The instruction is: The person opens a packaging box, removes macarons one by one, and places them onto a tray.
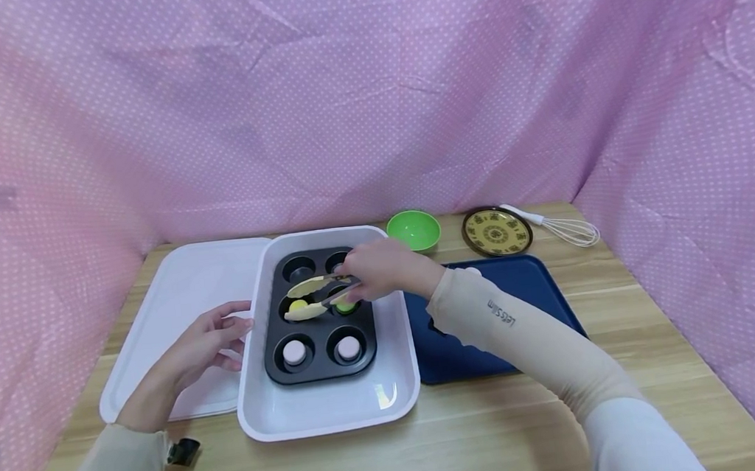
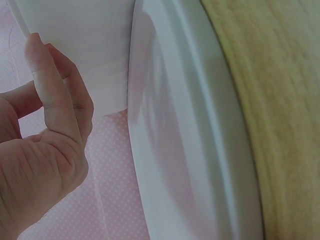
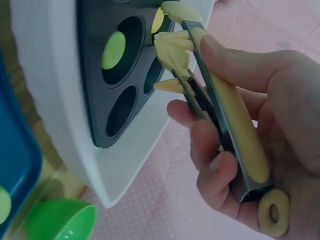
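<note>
The right hand (image 1: 380,268) is gripping a pair of pale yellow, steel-armed tongs (image 1: 319,297), fingers curled round both arms, tips reaching over the yellow disc (image 1: 299,305) in the middle-left cup of the black six-cup muffin tin (image 1: 318,315). The tin is sitting inside a white rectangular tray (image 1: 331,409), which is keeping it from sliding on the wooden bench (image 1: 434,445). The left hand (image 1: 209,345) is resting against the tray's left rim, fingers relaxed and apart, seemingly steadying it. In the tin, a green disc (image 1: 346,307) is lying beside the yellow one, and two lilac pieces (image 1: 295,353) are filling the nearest cups. The right forearm is stretching across a dark blue tray (image 1: 541,282) right of the tin.
</note>
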{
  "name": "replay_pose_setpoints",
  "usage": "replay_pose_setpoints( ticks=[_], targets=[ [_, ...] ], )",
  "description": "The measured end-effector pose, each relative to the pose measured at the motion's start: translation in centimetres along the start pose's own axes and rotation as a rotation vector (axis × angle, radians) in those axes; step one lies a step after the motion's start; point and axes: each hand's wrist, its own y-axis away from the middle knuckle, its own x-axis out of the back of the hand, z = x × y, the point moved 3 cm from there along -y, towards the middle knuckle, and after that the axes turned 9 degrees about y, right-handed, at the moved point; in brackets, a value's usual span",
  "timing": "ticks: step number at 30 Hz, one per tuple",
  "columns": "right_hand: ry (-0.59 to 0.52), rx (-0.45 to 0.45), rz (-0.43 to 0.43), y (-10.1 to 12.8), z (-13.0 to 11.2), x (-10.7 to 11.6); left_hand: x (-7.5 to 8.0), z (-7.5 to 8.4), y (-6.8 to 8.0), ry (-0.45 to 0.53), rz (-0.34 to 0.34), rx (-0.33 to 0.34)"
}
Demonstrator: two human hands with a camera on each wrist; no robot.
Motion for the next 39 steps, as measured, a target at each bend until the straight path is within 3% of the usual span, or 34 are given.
replay_pose_setpoints(
  ticks=[17, 39],
  targets=[
    [0.150, -0.158, -0.123, -1.1, -3.1, 1.4, -0.3, 0.3, 0.1, -0.005, 0.014, 0.010],
    [0.082, -0.085, -0.098, -0.8, -2.2, 0.4, -0.2, -0.1, 0.0, 0.008, 0.031, 0.010]
  ],
)
